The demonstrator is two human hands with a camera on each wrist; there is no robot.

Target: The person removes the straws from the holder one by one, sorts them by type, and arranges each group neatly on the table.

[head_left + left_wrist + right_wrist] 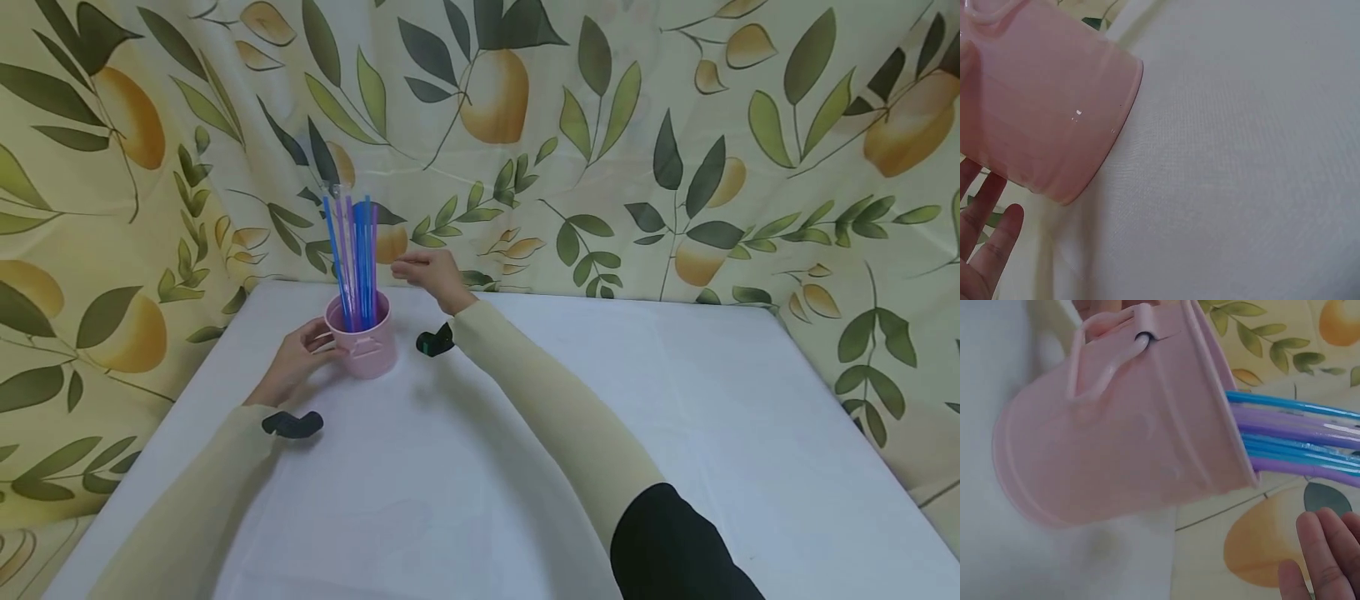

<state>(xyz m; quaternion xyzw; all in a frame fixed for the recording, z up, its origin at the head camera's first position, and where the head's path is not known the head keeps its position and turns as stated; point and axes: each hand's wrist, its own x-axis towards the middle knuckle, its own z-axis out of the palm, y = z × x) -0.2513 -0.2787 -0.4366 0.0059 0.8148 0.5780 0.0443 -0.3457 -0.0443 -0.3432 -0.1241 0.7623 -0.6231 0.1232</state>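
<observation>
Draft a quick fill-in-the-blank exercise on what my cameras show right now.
1. The bucket on the table is coloured ____.
2. The straws standing in the bucket are purple and ____.
3. The person's left grip is on the bucket, while the right grip holds ____.

Missing words: pink; blue; nothing.

I see a big white table (750, 433) in front of me. A pink cup (367, 354) stands upright on it. The table's far edge is just behind the cup. The left edge is nearer to the cup than the right edge is. Right of the cup, the white top goes a long way. A soft gray shadow (480, 417) lies on the top, right of the cup and closer to me.
</observation>
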